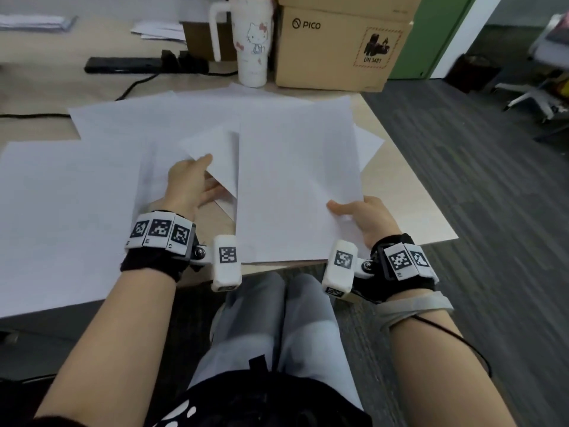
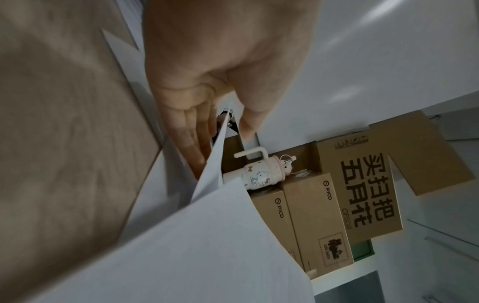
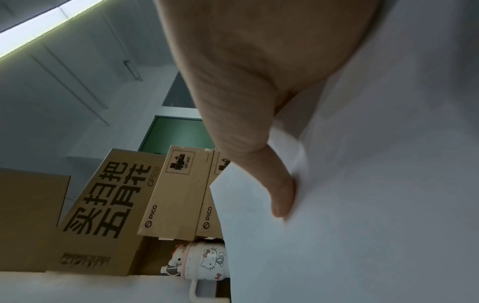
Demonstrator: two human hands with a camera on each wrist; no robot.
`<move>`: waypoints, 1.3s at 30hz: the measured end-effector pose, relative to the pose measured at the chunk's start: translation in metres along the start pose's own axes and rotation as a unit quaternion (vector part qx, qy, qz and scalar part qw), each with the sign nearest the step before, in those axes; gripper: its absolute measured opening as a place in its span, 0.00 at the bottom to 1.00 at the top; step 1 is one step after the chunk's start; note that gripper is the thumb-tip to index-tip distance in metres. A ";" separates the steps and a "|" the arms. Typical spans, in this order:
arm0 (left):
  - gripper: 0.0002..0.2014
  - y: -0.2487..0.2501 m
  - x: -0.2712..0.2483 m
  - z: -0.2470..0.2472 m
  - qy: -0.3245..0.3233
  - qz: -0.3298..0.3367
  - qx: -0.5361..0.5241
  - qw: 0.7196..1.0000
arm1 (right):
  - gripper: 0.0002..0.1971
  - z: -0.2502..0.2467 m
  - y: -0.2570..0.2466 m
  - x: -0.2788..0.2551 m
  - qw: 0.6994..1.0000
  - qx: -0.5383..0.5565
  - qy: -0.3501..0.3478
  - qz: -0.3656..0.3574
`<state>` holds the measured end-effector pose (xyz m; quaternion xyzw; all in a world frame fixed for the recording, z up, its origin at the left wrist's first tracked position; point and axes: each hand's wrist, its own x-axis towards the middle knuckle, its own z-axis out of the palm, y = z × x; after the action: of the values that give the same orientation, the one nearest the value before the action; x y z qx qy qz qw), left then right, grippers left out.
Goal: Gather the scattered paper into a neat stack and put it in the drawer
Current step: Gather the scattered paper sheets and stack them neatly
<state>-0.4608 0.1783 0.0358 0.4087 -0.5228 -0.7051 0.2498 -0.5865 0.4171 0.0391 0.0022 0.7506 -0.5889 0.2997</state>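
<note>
White paper sheets (image 1: 123, 124) lie scattered across the wooden desk (image 1: 400, 192). My right hand (image 1: 363, 217) pinches the near right corner of a sheet or thin stack (image 1: 295, 180), thumb on top; the right wrist view shows the thumb (image 3: 279, 194) pressed on that paper (image 3: 362, 205). My left hand (image 1: 191, 183) pinches a smaller, lifted sheet (image 1: 215, 149) at the desk's middle, thumb above and fingers beneath; in the left wrist view the fingers (image 2: 191, 143) lie under this sheet (image 2: 215, 164). No drawer shows in any view.
A white cartoon-cat tumbler (image 1: 251, 41) and cardboard boxes (image 1: 335, 47) stand at the desk's back. A black power strip (image 1: 135, 64) with its cable lies at the back left. More papers (image 1: 34, 21) sit far left. Grey carpet (image 1: 477, 195) and an office chair (image 1: 542, 94) lie to the right.
</note>
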 end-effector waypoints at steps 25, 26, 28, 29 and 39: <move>0.09 -0.005 -0.005 0.001 0.142 0.119 0.129 0.974 | 0.13 0.005 0.005 0.011 0.996 -0.067 0.048 -0.021; 0.08 0.001 -0.006 -0.001 0.183 0.156 0.132 0.962 | 0.14 0.005 0.005 0.011 0.996 -0.070 0.049 -0.019; 0.12 0.016 -0.010 -0.006 0.241 0.229 0.111 0.936 | 0.15 0.005 0.004 0.011 0.996 -0.074 0.046 -0.015; 0.12 0.024 -0.011 -0.007 0.256 0.259 0.086 0.928 | 0.16 0.005 0.004 0.011 0.996 -0.074 0.043 -0.015; 0.05 0.074 -0.025 -0.002 0.192 0.409 -0.002 0.892 | 0.12 0.003 0.003 0.008 0.996 -0.083 0.026 -0.015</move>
<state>-0.4510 0.1722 0.1130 0.2856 -0.5844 -0.4495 0.6123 -0.5914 0.4125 0.0327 -0.0182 0.8042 -0.5289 0.2705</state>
